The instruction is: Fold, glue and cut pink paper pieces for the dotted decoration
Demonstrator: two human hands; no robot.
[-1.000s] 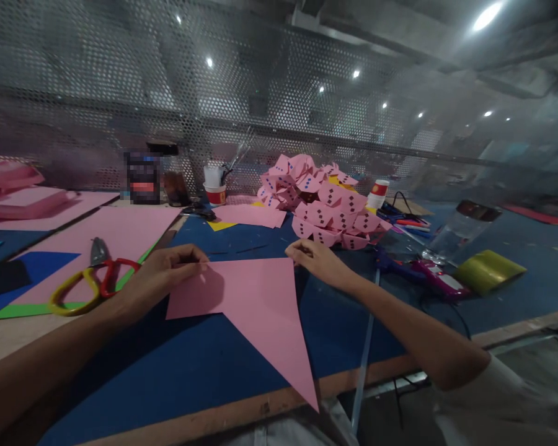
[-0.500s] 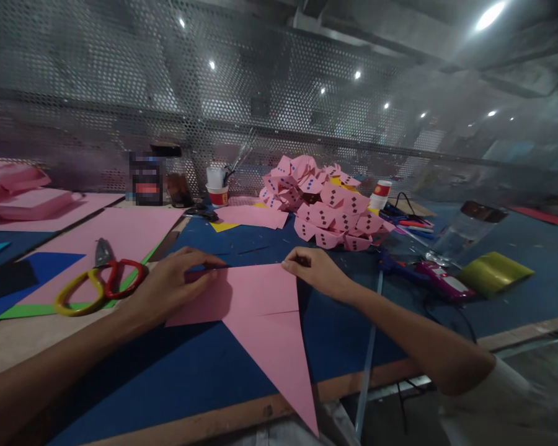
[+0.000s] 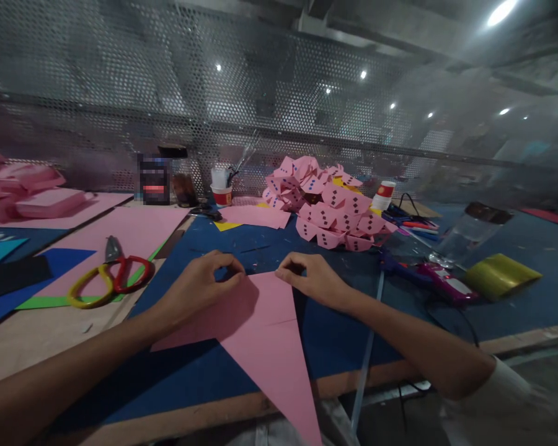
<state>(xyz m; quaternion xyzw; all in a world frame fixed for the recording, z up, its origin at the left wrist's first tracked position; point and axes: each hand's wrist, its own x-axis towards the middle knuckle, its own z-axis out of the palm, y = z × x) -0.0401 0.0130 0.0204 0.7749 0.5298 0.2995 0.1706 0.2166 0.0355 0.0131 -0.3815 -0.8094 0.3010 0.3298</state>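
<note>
In the head view, a pink sheet is positioned on the blue counter, with its pointed lower tip extended past the near edge. The top edge is pinched between thumb and fingertips by both hands: by the left hand near its middle, by the right hand near the right corner. Both grips are closed at the tips, with the fingers curled.

The outline appears to be already cut, with a slanted edge leading to the tip. A faint line, crease or cut, is seen across the right part; which of these cannot be determined. The sheet is otherwise flat, and no markings are seen on it, whereas dark and blue marks are carried by the folded pink pieces heaped beyond the right hand. Space in that direction is limited by the heap.

A pale strip is crossed by the right forearm. The scissors are placed near the left forearm. A magenta tool and a yellow roll are located farther right.
</note>
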